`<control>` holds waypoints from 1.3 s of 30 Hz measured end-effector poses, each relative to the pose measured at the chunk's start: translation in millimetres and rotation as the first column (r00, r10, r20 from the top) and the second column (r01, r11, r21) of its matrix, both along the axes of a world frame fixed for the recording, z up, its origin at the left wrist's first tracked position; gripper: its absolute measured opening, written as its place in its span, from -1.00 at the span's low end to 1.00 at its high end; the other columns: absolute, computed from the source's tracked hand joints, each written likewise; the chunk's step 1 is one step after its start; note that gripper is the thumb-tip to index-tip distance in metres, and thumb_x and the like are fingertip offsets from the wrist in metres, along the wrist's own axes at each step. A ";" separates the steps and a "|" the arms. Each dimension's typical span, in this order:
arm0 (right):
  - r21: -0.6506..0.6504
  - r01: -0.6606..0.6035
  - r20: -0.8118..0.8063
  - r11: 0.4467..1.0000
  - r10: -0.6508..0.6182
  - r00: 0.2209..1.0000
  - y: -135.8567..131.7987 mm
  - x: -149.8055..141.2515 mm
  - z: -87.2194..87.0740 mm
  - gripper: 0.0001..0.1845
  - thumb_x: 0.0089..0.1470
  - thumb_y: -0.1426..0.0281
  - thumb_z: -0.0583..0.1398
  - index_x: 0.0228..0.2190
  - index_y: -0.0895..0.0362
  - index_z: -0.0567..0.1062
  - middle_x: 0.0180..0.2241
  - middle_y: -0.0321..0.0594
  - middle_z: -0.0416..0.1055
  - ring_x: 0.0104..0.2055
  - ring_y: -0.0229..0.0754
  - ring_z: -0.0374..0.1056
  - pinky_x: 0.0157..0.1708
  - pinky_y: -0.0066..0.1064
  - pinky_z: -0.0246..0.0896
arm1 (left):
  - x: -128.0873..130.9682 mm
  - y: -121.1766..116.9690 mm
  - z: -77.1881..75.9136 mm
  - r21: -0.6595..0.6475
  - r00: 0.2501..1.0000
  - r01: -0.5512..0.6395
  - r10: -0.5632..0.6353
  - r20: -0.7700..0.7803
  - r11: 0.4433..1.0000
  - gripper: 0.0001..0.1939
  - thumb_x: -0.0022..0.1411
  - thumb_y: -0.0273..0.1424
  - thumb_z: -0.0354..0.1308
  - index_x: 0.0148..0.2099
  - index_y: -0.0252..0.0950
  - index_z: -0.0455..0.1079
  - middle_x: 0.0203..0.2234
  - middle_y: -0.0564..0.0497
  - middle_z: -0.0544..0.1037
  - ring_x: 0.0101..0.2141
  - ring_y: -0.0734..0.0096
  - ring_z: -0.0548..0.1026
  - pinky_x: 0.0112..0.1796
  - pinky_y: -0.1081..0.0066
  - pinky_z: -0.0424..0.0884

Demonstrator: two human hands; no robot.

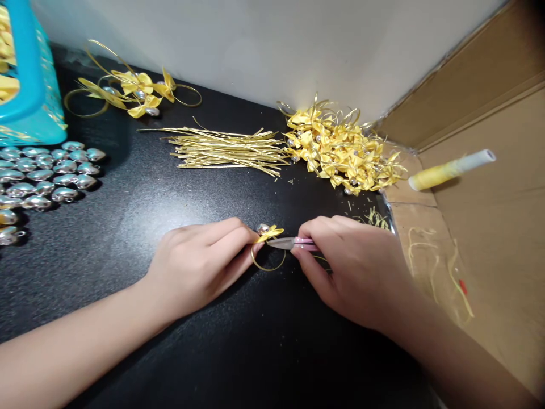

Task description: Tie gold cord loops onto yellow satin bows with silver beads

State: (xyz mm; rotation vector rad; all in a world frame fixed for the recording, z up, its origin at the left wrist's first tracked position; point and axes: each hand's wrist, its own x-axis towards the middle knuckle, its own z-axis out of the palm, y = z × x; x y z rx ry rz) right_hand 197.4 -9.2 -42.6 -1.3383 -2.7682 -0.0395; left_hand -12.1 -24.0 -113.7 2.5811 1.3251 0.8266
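My left hand (208, 258) pinches a small yellow ribbon bow (271, 233) that has a silver bead and a loop of gold cord (269, 268) hanging below it. From the right, my right hand (353, 267) grips a pair of small scissors with pink handles (304, 243). Their metal blades point left and reach the bow close to my left fingertips; whether they are cutting cannot be made out. The lower part of the scissors is hidden in my right palm.
Gold cords (227, 149) lie bundled behind my hands, beside a heap of finished bows (340, 150). Silver beads (45, 170) and a turquoise basket (32, 128) are at left. More looped bows (138, 91) lie at the back. A tube (451, 169) rests on cardboard at right.
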 end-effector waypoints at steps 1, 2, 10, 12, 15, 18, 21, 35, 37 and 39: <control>0.001 -0.001 0.003 1.000 0.001 1.000 0.3 -0.1 0.0 -0.82 0.14 0.36 0.11 -0.46 0.13 0.45 -0.54 -0.28 0.45 -0.52 -0.18 0.32 -0.57 -0.37 -0.12 | 0.1 0.1 -0.2 0.003 1.000 -0.001 0.001 -0.001 1.000 -0.80 0.33 -0.39 0.03 -0.36 -0.28 0.38 -0.56 0.10 0.50 -0.61 0.54 0.43 -0.57 0.51 0.25; 0.002 -0.001 0.007 1.000 0.001 1.000 0.6 -0.1 0.1 -0.82 0.14 0.36 0.11 -0.45 0.13 0.45 -0.54 -0.28 0.45 -0.52 -0.18 0.32 -0.57 -0.37 -0.12 | 0.2 0.1 -0.3 0.006 1.000 -0.002 0.002 -0.003 1.000 -0.80 0.33 -0.40 0.03 -0.36 -0.28 0.38 -0.56 0.10 0.50 -0.61 0.54 0.42 -0.57 0.51 0.25; 0.012 -0.007 0.021 1.000 0.007 1.000 -0.9 0.0 2.3 -0.82 0.13 0.37 0.11 -0.46 0.13 0.45 -0.55 -0.29 0.44 -0.52 -0.20 0.30 -0.56 -0.38 -0.12 | 0.5 0.9 0.3 0.019 1.000 -0.002 0.003 -0.012 1.000 -0.78 0.34 -0.39 0.00 -0.36 -0.28 0.37 -0.57 0.10 0.49 -0.63 0.55 0.41 -0.57 0.51 0.24; 0.007 -0.009 0.029 1.000 0.009 1.000 -0.7 -0.1 2.8 -0.82 0.13 0.37 0.12 -0.46 0.13 0.46 -0.55 -0.29 0.44 -0.52 -0.20 0.30 -0.56 -0.37 -0.12 | 0.9 1.2 0.7 0.027 1.000 0.001 -0.001 -0.018 1.000 -0.77 0.35 -0.39 0.00 -0.37 -0.28 0.36 -0.57 0.10 0.50 -0.63 0.55 0.41 -0.57 0.51 0.24; 0.002 -0.009 0.034 1.000 0.009 0.999 0.3 -1.7 2.2 -0.82 0.13 0.38 0.11 -0.45 0.14 0.46 -0.54 -0.28 0.45 -0.52 -0.20 0.30 -0.57 -0.37 -0.13 | 1.2 1.0 0.6 0.037 1.000 0.003 -0.002 -0.026 0.999 -0.78 0.34 -0.39 0.01 -0.38 -0.27 0.36 -0.58 0.11 0.49 -0.63 0.54 0.41 -0.57 0.51 0.24; -0.006 -0.013 0.025 1.000 0.013 1.000 0.7 -4.6 2.1 -0.82 0.13 0.38 0.11 -0.46 0.14 0.45 -0.54 -0.26 0.45 -0.52 -0.20 0.29 -0.57 -0.37 -0.13 | 0.7 0.5 -0.7 0.040 0.999 0.001 0.000 -0.034 0.999 -0.79 0.33 -0.38 0.02 -0.38 -0.27 0.35 -0.58 0.10 0.49 -0.62 0.53 0.42 -0.57 0.51 0.25; -0.031 -0.007 0.011 0.999 0.008 1.000 0.6 -3.9 5.6 -0.80 0.14 0.38 0.10 -0.48 0.13 0.44 -0.55 -0.26 0.43 -0.53 -0.20 0.29 -0.58 -0.36 -0.12 | 0.6 0.2 -1.8 0.014 0.999 -0.009 0.010 -0.032 1.000 -0.80 0.32 -0.37 0.03 -0.37 -0.27 0.36 -0.56 0.10 0.51 -0.61 0.52 0.44 -0.56 0.50 0.26; -0.069 0.294 -0.407 0.953 -0.296 0.864 11.0 41.8 -81.2 -0.89 0.18 0.38 0.13 -0.25 0.15 0.40 -0.15 -0.02 0.28 -0.03 0.01 0.21 0.04 -0.06 0.14 | 4.4 9.2 13.1 -0.565 0.878 0.128 0.173 0.447 0.815 -0.74 0.24 -0.34 0.07 -0.47 -0.29 0.41 -0.63 0.08 0.49 -0.61 0.52 0.37 -0.59 0.54 0.25; -0.082 0.275 -0.420 0.958 -0.284 0.862 12.3 40.9 -86.5 -0.88 0.18 0.37 0.13 -0.24 0.16 0.40 -0.09 0.03 0.24 0.07 0.07 0.14 0.11 0.00 0.08 | 6.1 9.0 16.5 -0.614 0.843 0.171 0.208 0.495 0.771 -0.74 0.23 -0.36 0.06 -0.50 -0.29 0.39 -0.65 0.10 0.46 -0.61 0.53 0.35 -0.58 0.54 0.26; -0.113 0.264 -0.428 0.958 -0.287 0.857 13.5 41.6 -87.3 -0.88 0.19 0.36 0.11 -0.24 0.14 0.38 -0.02 0.06 0.21 0.16 0.11 0.08 0.15 0.07 0.04 | 7.9 8.5 18.9 -0.636 0.824 0.188 0.232 0.517 0.748 -0.73 0.23 -0.37 0.05 -0.52 -0.29 0.38 -0.70 0.15 0.37 -0.66 0.57 0.27 -0.62 0.56 0.21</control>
